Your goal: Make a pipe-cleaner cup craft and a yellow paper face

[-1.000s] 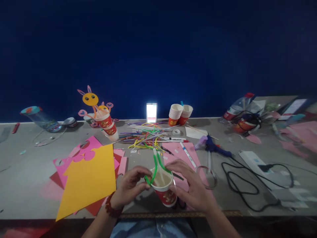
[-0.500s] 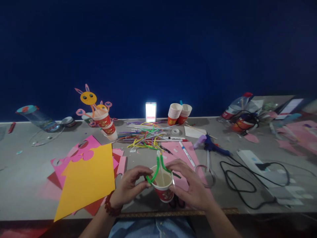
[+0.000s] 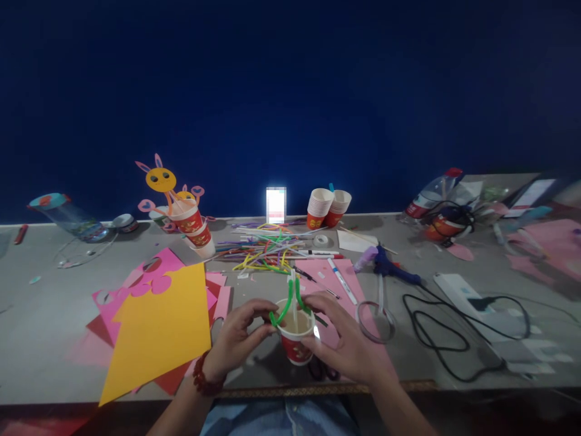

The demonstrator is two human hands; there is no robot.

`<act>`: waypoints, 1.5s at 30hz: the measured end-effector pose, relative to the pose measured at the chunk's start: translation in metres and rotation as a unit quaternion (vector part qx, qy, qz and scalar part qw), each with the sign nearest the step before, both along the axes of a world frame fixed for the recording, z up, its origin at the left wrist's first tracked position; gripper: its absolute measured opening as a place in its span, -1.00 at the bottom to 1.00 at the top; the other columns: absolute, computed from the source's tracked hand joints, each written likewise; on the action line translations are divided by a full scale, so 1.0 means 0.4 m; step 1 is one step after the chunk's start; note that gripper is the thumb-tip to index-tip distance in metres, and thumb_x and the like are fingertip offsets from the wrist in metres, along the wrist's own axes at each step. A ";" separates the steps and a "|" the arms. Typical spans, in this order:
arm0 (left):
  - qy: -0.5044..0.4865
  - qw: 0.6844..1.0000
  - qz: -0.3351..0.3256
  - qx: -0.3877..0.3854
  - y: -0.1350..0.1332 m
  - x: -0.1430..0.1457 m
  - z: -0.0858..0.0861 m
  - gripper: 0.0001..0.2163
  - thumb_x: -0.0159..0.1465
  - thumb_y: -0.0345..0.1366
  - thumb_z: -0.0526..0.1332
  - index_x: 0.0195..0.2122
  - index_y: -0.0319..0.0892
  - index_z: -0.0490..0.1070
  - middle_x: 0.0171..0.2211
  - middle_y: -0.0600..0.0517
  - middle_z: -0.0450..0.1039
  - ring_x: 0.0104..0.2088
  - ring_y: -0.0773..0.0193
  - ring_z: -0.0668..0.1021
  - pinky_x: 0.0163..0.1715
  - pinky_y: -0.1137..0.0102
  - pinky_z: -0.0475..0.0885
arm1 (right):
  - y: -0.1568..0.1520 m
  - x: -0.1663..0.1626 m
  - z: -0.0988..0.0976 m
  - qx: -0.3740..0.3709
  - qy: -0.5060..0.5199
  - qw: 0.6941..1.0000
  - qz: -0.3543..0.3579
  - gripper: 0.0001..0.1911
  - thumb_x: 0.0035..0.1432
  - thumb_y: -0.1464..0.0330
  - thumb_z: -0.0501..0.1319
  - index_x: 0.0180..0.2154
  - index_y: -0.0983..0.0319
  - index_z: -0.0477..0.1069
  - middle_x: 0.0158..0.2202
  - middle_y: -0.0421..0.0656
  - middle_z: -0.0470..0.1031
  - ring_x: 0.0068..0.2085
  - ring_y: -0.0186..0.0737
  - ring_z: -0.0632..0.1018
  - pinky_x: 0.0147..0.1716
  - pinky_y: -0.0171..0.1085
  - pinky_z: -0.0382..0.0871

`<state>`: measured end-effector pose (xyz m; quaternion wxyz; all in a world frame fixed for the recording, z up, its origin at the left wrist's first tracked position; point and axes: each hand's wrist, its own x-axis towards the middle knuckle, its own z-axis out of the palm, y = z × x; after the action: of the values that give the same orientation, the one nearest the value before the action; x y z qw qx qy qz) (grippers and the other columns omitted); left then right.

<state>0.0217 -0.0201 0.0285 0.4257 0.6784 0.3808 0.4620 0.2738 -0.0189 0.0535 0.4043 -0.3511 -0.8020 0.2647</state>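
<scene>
Cup (image 3: 297, 351), red with a white rim, is close to the middle of the counter's (image 3: 40, 351) front edge, between the left hand (image 3: 240, 336) and the right hand (image 3: 347, 345). Both are curled partway closed, holding it at the rim; whether their fingertips also pinch the green pipe cleaners (image 3: 288, 303), I cannot tell. Over the last second the cup's base has swung leftward and the pale stem (image 3: 295, 303) inside has come more upright, which looks like straightening. Black scissors handles (image 3: 324, 369) lie just beside. Toward the left edge, an orange sheet (image 3: 161, 333) overlaps pink paper (image 3: 171, 260); toward the right edge are a blue glue gun (image 3: 399, 272) and white power strip (image 3: 463, 290). Beyond, loose pipe cleaners (image 3: 267, 245) lie heaped. Near the rear edge stand a rabbit-eared figure (image 3: 161, 180), a bright screen (image 3: 276, 206) and stacked cups (image 3: 320, 206), before a dark blue wall (image 3: 290, 91).
</scene>
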 end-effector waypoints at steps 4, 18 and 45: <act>-0.024 1.000 0.000 0.003 -0.001 0.003 -0.002 -0.76 0.28 -0.27 0.36 -0.04 -0.17 0.51 -0.15 -0.10 0.56 -0.17 0.19 0.59 -0.15 0.37 0.53 | -0.003 -0.003 0.000 0.002 0.010 1.000 -0.007 -0.46 0.20 0.31 0.32 0.18 0.11 0.25 0.04 -0.03 0.47 0.04 -0.04 0.52 0.02 -0.13 0.46; -0.044 0.996 -0.051 0.066 0.008 0.006 0.016 -0.96 0.36 -0.34 0.25 -0.19 -0.16 0.42 -0.21 -0.06 0.44 -0.14 0.19 0.50 -0.13 0.34 0.43 | -0.006 -0.016 0.009 0.014 0.023 0.999 -0.020 -0.51 0.17 0.33 0.33 0.13 0.11 0.33 0.01 -0.02 0.52 0.03 -0.01 0.53 0.00 -0.12 0.47; 0.073 0.979 -0.182 0.064 0.017 -0.005 0.061 -0.85 0.47 -0.19 0.02 -0.17 -0.14 0.25 -0.15 -0.12 0.32 -0.09 0.14 0.41 -0.07 0.28 0.37 | -0.005 0.001 -0.025 -0.100 0.065 0.993 0.019 -0.46 0.21 0.24 0.33 0.19 0.13 0.29 0.12 0.02 0.45 0.10 -0.04 0.53 0.07 -0.10 0.48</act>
<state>0.0196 -0.0133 0.0530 0.4292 0.7941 0.2511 0.3493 0.2744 -0.0211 0.0435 0.4129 -0.3563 -0.7503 0.3737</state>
